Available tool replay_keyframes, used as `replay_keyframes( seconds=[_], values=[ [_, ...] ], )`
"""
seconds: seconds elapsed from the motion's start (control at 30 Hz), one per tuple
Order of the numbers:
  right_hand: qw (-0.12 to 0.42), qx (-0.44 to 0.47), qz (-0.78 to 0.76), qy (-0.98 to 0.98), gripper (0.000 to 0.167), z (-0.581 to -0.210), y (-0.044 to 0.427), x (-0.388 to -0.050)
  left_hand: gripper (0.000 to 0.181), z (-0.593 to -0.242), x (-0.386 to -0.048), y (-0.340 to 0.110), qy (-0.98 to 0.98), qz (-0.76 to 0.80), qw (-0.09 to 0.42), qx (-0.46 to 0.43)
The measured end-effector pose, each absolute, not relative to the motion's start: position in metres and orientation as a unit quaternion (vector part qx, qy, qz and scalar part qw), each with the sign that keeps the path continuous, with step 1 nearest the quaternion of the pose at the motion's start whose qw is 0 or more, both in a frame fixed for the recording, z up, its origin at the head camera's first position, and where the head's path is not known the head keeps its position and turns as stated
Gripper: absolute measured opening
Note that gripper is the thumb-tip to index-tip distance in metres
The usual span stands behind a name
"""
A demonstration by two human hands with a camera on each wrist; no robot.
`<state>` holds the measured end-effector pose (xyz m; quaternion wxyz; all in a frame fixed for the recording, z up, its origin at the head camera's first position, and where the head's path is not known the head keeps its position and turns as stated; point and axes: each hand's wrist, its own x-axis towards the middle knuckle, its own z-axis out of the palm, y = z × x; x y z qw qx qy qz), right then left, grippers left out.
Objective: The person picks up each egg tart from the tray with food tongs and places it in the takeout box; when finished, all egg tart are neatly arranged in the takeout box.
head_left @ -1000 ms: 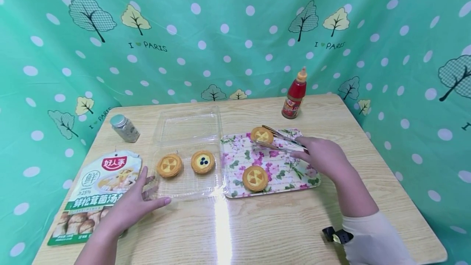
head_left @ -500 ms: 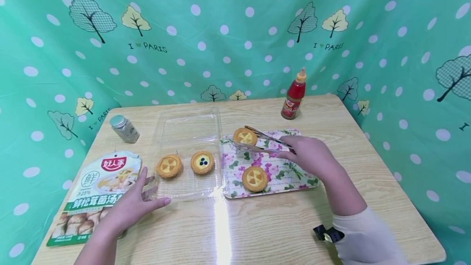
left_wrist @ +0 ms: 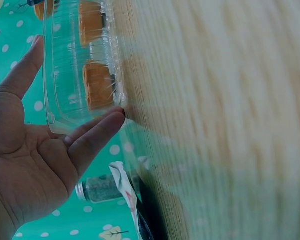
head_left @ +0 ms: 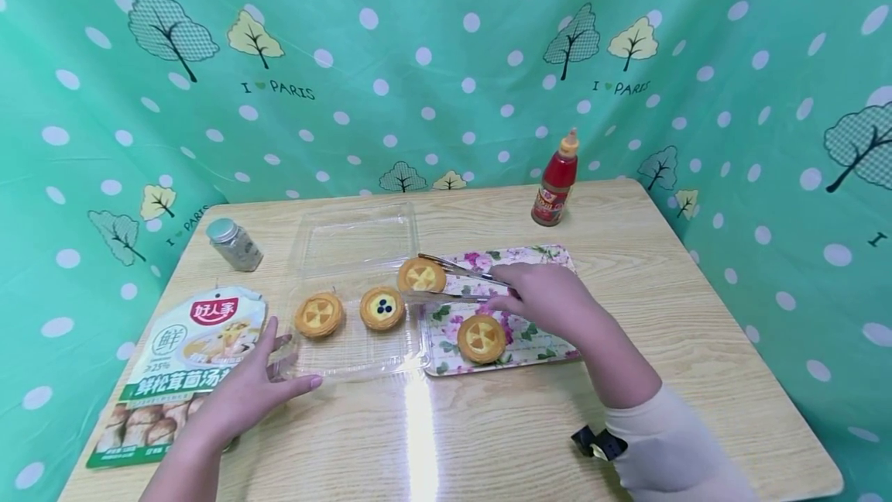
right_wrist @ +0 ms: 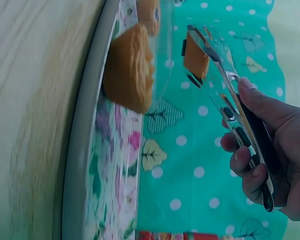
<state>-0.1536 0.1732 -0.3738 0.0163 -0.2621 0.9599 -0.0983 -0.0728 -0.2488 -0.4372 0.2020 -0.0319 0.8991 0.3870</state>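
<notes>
My right hand (head_left: pixel 550 297) grips metal tongs (right_wrist: pixel 260 135), whose tips hold an egg tart (head_left: pixel 421 276). In the right wrist view the held tart (right_wrist: pixel 195 57) hangs well off the surface. It is over the right side of a clear plastic clamshell box (head_left: pixel 348 353), lid laid back. Inside sit a tart with a cross-like pastry top (head_left: pixel 319 314) and one with dark berries (head_left: pixel 382 307). Another tart (head_left: pixel 482 338) stays on the floral tray (head_left: pixel 536 258). My left hand (head_left: pixel 244 397) touches the box's left side, fingers fairly straight, thumb spread along the front.
A mushroom-printed food pouch (head_left: pixel 184 355) lies at the left, partly under my left forearm. Behind it a small lidded jar (head_left: pixel 235 244) leans. A red sauce bottle (head_left: pixel 555 180) stands at the back right. A patterned green cloth (head_left: pixel 446 99) walls the table.
My right hand has carried the tongs and the tart leftward, from above the tray's back left part to over the box's right side. My left hand has stayed at the box.
</notes>
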Motion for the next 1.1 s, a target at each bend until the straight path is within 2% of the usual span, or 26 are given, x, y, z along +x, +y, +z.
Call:
replay_keyframes(
  seconds=[0.17,0.37,0.8,1.1],
  values=[
    [0.004,-0.290,-0.094,0.952,0.056,-0.375,0.160,-0.150,0.129,-0.437,-0.073,-0.249,0.901,0.380,0.205,-0.036],
    [0.006,-0.318,-0.084,0.945,0.038,-0.376,0.144,-0.147,0.130,-0.437,-0.073,-0.249,0.904,0.377,0.199,-0.030],
    [0.036,-0.358,-0.075,0.930,0.055,-0.382,0.114,-0.139,0.129,-0.438,-0.072,-0.248,0.898,0.397,0.186,-0.024],
    [0.055,-0.373,-0.070,0.923,0.058,-0.387,0.098,-0.134,0.129,-0.437,-0.071,-0.247,0.899,0.395,0.190,-0.028]
  ],
)
